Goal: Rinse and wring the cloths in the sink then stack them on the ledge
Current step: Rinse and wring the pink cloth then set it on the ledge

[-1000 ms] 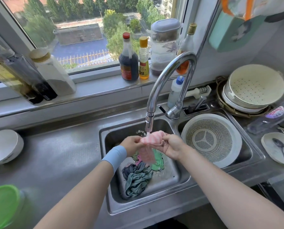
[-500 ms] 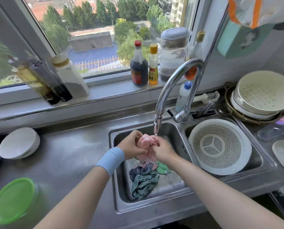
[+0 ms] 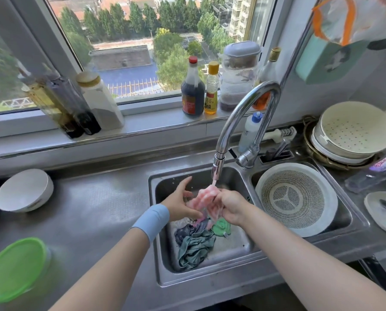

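Step in hand: I judged this to be the rinse of the first cloth. Wringing and stacking were not yet done, and I saw no cloth lying on the ledge.
Ledge (image 3: 142, 131): a long, smooth, pale sill up and away beyond my hands, with bottles and jars standing along it.
Sink (image 3: 210, 281): a brushed steel basin with rounded corners, directly under my grip, its floor wet.
Faucet (image 3: 243, 113): a polished chrome arch, its spout just above my right hand.
Waiting cloths (image 3: 194, 245): a crumpled, soggy heap of teal and grey cloth below my wrists, with a small green cloth (image 3: 221, 227) beside it under my right hand.
Pink cloth (image 3: 202, 198): thin, checked and limp with water, bunched between my hands right under the spout.
Right hand (image 3: 230, 206): my fingers were curled tight round one end of the pink cloth.
Left hand (image 3: 178, 203): my fingers were spread and straight, palm turned to the cloth. It touched the cloth or lay just beside it, but I could not tell which.
Water (image 3: 214, 182): a narrow stream fell onto the top of the bunch.
Next move: I judged it called for my left hand to close on the free end, then both hands to twist against each other over the basin, low enough to limit the splash.
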### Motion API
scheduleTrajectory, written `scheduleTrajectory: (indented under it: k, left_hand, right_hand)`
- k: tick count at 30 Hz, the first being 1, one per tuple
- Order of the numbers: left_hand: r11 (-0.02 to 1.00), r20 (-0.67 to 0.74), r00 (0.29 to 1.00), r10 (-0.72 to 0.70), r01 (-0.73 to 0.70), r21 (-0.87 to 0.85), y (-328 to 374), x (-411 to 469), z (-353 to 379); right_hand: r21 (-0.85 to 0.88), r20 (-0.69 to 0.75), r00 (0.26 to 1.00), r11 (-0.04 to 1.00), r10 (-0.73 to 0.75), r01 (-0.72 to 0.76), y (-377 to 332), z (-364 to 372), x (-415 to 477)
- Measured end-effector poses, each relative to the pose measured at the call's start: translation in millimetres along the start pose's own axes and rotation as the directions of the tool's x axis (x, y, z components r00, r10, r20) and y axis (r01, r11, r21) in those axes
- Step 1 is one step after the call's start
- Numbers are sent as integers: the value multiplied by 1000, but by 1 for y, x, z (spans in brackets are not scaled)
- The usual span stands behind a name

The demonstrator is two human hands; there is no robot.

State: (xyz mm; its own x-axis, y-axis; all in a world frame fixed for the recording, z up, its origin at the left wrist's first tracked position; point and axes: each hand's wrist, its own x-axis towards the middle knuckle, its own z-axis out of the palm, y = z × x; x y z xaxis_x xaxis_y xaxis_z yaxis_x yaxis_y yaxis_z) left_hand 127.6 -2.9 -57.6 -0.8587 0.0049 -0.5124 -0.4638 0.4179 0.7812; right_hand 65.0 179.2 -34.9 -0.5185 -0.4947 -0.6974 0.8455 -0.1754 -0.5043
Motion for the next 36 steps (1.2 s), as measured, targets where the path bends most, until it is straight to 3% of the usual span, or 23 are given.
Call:
scheduleTrajectory:
  k: [2, 5, 8, 10, 12, 14, 16, 17, 18, 20, 22, 25, 28, 30, 34, 36]
  left_hand:
    - [999, 78, 996, 50, -52, 12, 1, 5, 7]
    - [996, 32, 997, 67, -64, -66, -1, 15, 27]
    - [977, 18, 998, -57, 60, -205, 6, 16, 37]
    - [896, 66, 973, -222, 230, -380, 5, 22, 39]
    - [706, 179, 949, -258, 312, -635, 6, 24, 36]
    - [481, 240, 962, -134, 275, -832, 13, 26, 35]
    - [304, 266, 962, -53, 270, -914, 21, 28, 37]
    - [282, 270, 962, -36, 268, -921, 25, 27, 38]
    - [334, 250, 967, -43, 250, -909, 26, 26, 39]
    - [565, 160, 983, -92, 184, -805, 26, 23, 41]
    - [741, 97, 987, -127, 159, -652, 25, 18, 37]
    - [862, 136, 985, -106, 159, -481, 25, 6, 22]
    - [931, 311, 950, -18, 129, -342, 33, -10, 6]
    - [949, 398, 917, 13, 114, -294, 41, -21, -1]
    - [963, 493, 870, 32, 104, -247, 51, -36, -13]
    - [969, 509, 860, 38, 93, -229, 54, -39, -16]
  right_hand:
    - [24, 70, 997, 999, 24, -26, 2, -1, 2]
    - [-82, 14, 997, 994, -70, 71, 2, -8, 12]
    - [-128, -22, 989, 982, -144, 140, 2, -17, 16]
    - [-306, -94, 965, 930, -243, 204, 3, -25, 16]
    - [-609, -126, 898, 747, -422, 265, 8, -29, 13]
    - [-790, -91, 832, 549, -548, 275, 14, -33, 12]
    - [-855, 59, 785, 375, -617, 359, 20, -38, 15]
    - [-865, 177, 765, 273, -619, 421, 21, -41, 16]
    - [-869, 297, 758, 165, -580, 466, 21, -43, 15]
    - [-854, 478, 740, -51, -474, 518, 15, -47, 14]
    - [-830, 544, 705, -165, -455, 533, 6, -49, 10]
    - [-735, 674, 533, -393, -511, 552, -2, -48, 4]
    - [-562, 803, 528, -643, -275, 520, 2, -44, 8]
    - [-443, 846, 518, -710, -129, 547, 1, -38, 10]
    - [-190, 930, 362, -922, -59, 338, -5, -11, 9]
    - [-162, 958, 272, -954, -91, 251, -7, 2, 7]
